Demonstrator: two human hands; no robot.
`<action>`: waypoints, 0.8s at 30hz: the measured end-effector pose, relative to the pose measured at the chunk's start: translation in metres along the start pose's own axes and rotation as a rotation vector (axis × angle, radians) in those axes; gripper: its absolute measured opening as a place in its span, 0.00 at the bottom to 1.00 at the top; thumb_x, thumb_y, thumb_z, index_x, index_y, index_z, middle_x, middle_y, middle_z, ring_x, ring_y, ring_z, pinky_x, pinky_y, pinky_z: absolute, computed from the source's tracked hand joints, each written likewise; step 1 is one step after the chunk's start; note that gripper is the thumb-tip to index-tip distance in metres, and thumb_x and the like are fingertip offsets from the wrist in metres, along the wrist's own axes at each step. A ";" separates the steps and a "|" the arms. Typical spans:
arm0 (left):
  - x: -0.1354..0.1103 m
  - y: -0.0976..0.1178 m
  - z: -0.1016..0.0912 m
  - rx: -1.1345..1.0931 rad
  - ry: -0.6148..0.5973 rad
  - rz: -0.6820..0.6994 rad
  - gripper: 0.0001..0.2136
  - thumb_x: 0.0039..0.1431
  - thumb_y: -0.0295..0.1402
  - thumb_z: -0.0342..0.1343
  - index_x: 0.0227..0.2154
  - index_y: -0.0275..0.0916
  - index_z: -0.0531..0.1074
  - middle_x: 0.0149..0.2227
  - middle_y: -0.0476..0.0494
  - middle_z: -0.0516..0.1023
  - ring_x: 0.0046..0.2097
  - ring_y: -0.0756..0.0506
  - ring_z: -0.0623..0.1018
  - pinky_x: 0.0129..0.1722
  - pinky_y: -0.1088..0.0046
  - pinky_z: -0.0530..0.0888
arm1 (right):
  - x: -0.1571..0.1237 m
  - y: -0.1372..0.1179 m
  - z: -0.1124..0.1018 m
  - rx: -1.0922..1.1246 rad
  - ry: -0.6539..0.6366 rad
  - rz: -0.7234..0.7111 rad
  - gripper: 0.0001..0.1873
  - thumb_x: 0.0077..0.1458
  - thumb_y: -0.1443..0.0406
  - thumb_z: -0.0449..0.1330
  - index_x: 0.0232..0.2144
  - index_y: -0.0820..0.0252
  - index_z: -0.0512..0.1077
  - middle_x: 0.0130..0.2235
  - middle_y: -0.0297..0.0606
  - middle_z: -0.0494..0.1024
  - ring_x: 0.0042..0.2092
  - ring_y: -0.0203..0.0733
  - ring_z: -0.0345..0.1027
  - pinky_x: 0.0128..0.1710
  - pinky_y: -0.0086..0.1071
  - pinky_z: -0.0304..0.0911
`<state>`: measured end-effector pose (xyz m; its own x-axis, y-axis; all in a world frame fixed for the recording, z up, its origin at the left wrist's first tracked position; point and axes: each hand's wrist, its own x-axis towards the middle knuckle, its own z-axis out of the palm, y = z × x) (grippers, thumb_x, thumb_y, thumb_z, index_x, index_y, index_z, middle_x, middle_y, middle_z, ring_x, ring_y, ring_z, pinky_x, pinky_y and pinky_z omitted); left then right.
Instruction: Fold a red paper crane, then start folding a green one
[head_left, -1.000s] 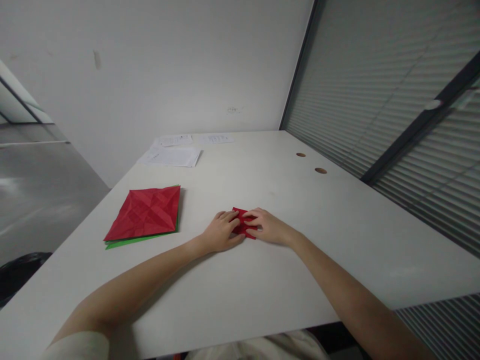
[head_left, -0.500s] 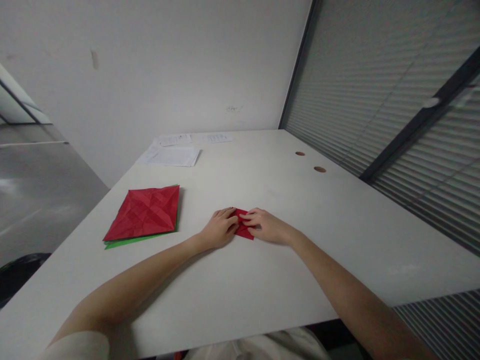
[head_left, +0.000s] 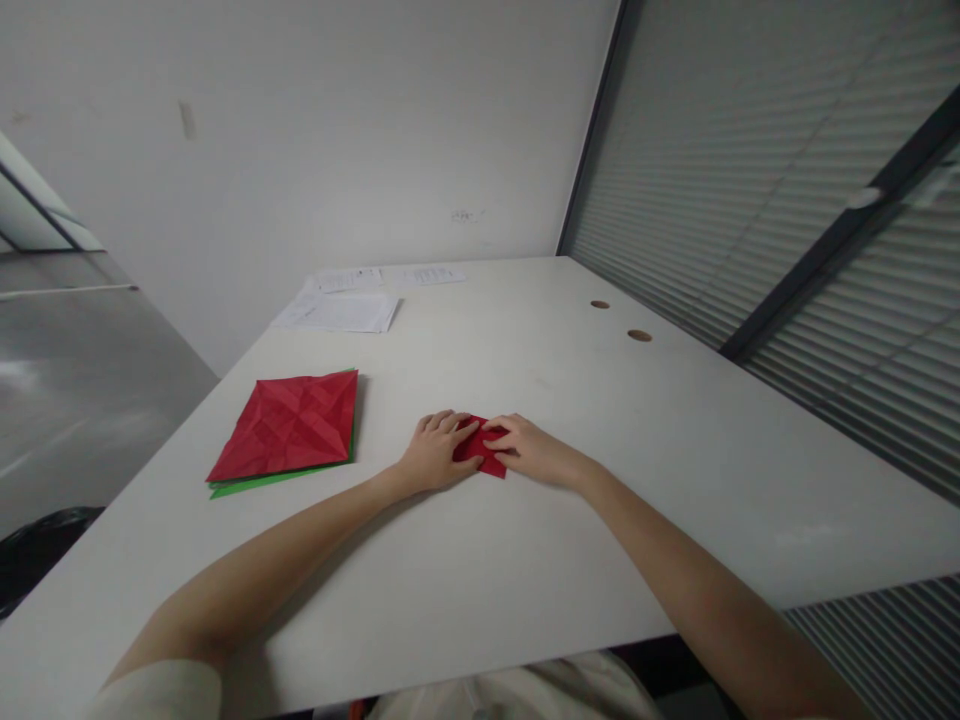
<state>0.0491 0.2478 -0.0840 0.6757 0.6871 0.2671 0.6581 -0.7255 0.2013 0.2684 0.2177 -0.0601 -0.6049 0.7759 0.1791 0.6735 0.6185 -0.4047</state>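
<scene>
A small folded red paper point(head_left: 491, 465) lies on the white table between my two hands. My left hand point(head_left: 439, 450) rests at its left side, thumb and index finger spread apart on the paper with red showing between them. From the right, my right hand point(head_left: 529, 450) grips the paper's right side with bent fingers and thumb. My fingers cover parts of the paper, so its exact folds cannot be made out.
To the left lies a creased red sheet point(head_left: 296, 425) on top of green paper point(head_left: 262, 484). Printed papers point(head_left: 352, 312) sit at the table's far left. Two round holes point(head_left: 640, 336) open near the right edge, beside window blinds point(head_left: 720, 200). A black bag point(head_left: 45, 550) stands lower left.
My left thumb and index finger have spread apart, uncovering more of the red paper, and that hand has shifted slightly left. My right hand stays nearly in place.
</scene>
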 end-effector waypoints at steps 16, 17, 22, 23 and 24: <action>-0.002 -0.004 0.005 0.042 0.065 0.037 0.21 0.65 0.33 0.45 0.60 0.39 0.61 0.65 0.38 0.59 0.66 0.35 0.57 0.59 0.50 0.62 | 0.004 -0.011 0.014 -0.097 -0.002 0.055 0.20 0.59 0.68 0.54 0.54 0.56 0.71 0.57 0.46 0.69 0.57 0.51 0.60 0.56 0.51 0.56; -0.002 -0.003 0.004 0.039 0.088 0.040 0.21 0.64 0.33 0.46 0.59 0.39 0.62 0.65 0.38 0.58 0.66 0.35 0.56 0.59 0.49 0.61 | 0.004 -0.010 0.013 -0.086 -0.005 0.052 0.21 0.58 0.68 0.55 0.54 0.56 0.71 0.58 0.46 0.69 0.57 0.52 0.59 0.56 0.51 0.56; -0.001 0.000 -0.001 -0.076 0.131 0.162 0.18 0.61 0.28 0.49 0.54 0.39 0.67 0.55 0.38 0.72 0.58 0.40 0.69 0.58 0.55 0.64 | 0.003 -0.004 0.008 -0.019 0.010 0.028 0.21 0.55 0.70 0.56 0.52 0.54 0.72 0.56 0.43 0.71 0.56 0.49 0.62 0.56 0.48 0.57; -0.001 0.000 -0.002 -0.117 0.118 0.191 0.17 0.60 0.28 0.49 0.53 0.38 0.67 0.51 0.39 0.75 0.54 0.42 0.72 0.55 0.58 0.67 | 0.002 -0.003 0.006 0.004 0.016 0.021 0.21 0.55 0.71 0.57 0.51 0.54 0.73 0.55 0.42 0.73 0.55 0.48 0.63 0.56 0.47 0.57; -0.001 0.000 -0.003 -0.153 0.104 0.208 0.17 0.60 0.28 0.50 0.52 0.38 0.68 0.48 0.39 0.77 0.50 0.43 0.75 0.52 0.61 0.69 | 0.002 -0.002 0.004 0.033 0.022 0.015 0.21 0.54 0.71 0.57 0.50 0.54 0.73 0.54 0.41 0.74 0.54 0.48 0.64 0.55 0.46 0.58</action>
<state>0.0479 0.2469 -0.0809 0.7483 0.5203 0.4116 0.4455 -0.8538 0.2693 0.2638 0.2174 -0.0628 -0.5851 0.7879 0.1920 0.6678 0.6024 -0.4372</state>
